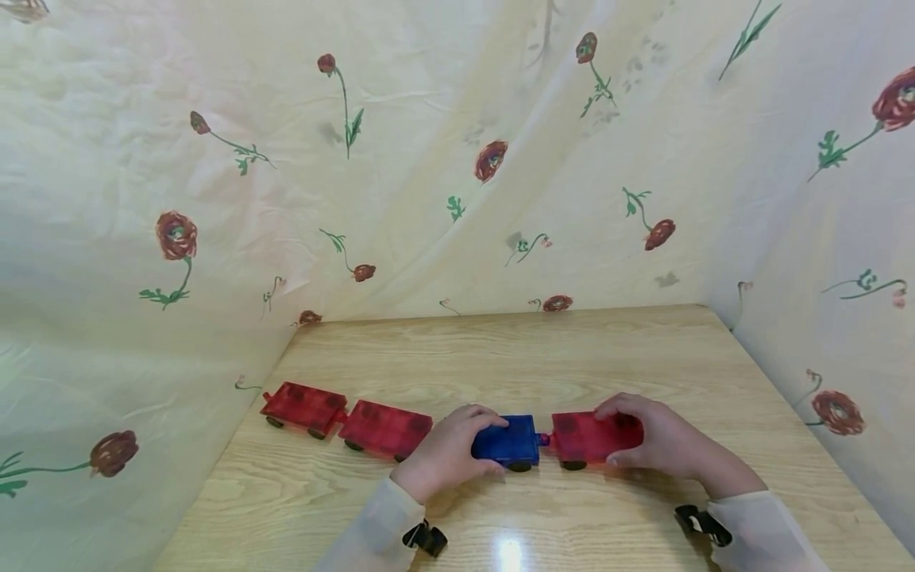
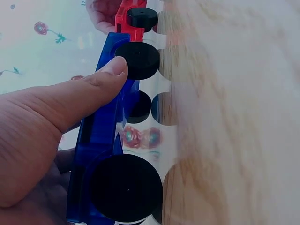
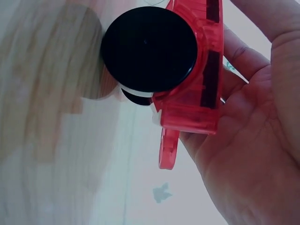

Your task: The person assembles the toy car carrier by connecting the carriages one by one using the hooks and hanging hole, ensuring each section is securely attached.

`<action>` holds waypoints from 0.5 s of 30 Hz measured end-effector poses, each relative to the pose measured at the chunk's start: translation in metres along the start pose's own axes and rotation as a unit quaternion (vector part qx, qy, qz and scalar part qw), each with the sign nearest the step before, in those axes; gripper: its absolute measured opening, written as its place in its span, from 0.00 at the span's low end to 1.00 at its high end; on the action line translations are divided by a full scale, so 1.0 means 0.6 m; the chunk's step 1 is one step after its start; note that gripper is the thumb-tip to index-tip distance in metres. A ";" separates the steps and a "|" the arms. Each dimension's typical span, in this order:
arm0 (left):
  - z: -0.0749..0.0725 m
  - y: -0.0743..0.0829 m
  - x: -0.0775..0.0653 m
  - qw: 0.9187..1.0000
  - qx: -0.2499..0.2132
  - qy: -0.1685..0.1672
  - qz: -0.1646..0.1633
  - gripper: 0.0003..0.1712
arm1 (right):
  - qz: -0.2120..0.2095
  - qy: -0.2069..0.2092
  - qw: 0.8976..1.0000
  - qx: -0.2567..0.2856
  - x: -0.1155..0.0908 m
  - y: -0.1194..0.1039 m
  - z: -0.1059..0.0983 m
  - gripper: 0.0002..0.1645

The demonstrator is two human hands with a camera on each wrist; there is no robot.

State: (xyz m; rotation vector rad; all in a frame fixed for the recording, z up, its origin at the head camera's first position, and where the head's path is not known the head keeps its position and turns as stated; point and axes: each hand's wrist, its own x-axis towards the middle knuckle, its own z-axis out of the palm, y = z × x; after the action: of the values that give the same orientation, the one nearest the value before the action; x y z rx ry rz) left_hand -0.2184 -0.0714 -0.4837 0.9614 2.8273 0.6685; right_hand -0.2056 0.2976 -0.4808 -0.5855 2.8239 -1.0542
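Observation:
My left hand grips a blue toy wagon with thumb and fingers on opposite sides. In the left wrist view the thumb presses along the wagon's side by a black wheel. To its right, my right hand holds the rear part of a red toy wagon between thumb and fingers. A small coupling sits between the two wagons, which appear joined. In the right wrist view a red hook sticks out from the red wagon's end. Both wagons stand on their wheels.
Two more red wagons, a near one and a farther one, stand in line on the left of the wooden tabletop. My left hand partly hides the near one. Flower-patterned cloth hangs behind and at both sides.

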 end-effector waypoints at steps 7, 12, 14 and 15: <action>0.002 -0.006 0.001 1.000 0.011 -0.001 0.005 0.38 | 0.007 0.001 0.999 -0.041 -0.001 -0.009 -0.002 0.36; -0.002 -0.007 -0.002 1.000 0.013 0.001 0.017 0.43 | 0.008 -0.003 0.998 -0.060 -0.004 -0.016 -0.007 0.37; -0.005 -0.009 -0.004 1.000 0.010 0.002 0.020 0.45 | 0.011 -0.004 0.998 -0.061 -0.006 -0.017 -0.009 0.37; -0.006 -0.011 -0.006 1.000 0.009 0.001 0.019 0.45 | 0.013 -0.004 0.998 -0.061 -0.007 -0.018 -0.010 0.37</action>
State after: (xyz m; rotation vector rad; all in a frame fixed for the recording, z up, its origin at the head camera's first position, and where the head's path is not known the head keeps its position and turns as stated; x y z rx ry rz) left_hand -0.2202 -0.0795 -0.4833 1.0214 2.8286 0.6504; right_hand -0.1997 0.2954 -0.4699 -0.5590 2.8962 -0.8786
